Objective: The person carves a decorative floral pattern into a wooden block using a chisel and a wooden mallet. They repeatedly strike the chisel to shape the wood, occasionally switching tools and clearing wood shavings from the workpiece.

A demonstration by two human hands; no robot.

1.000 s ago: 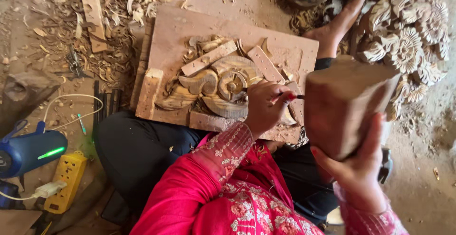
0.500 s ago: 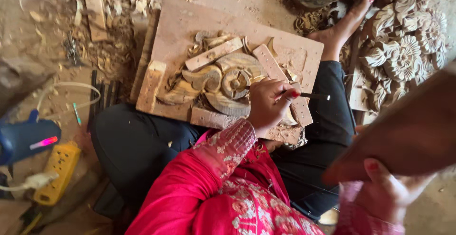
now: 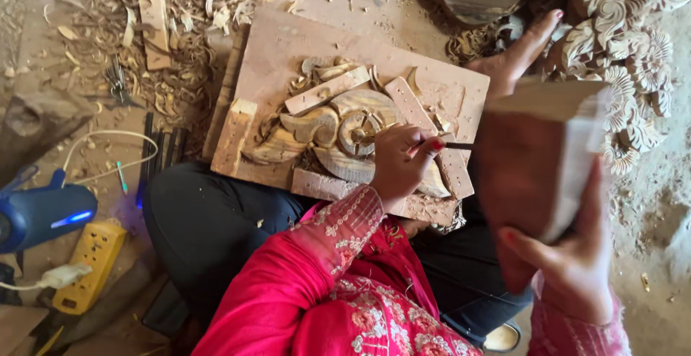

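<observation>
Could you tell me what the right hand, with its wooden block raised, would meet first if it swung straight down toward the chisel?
Probably the dark chisel end held by the left hand; depth is unclear.

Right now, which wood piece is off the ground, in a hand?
The square block, raised in the right hand. The carved panel rests on the lap; the plank lies among shavings.

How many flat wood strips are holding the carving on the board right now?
4: one strip above the carving, one at its left, one below, one upper right. The left hand may hide more.
</observation>
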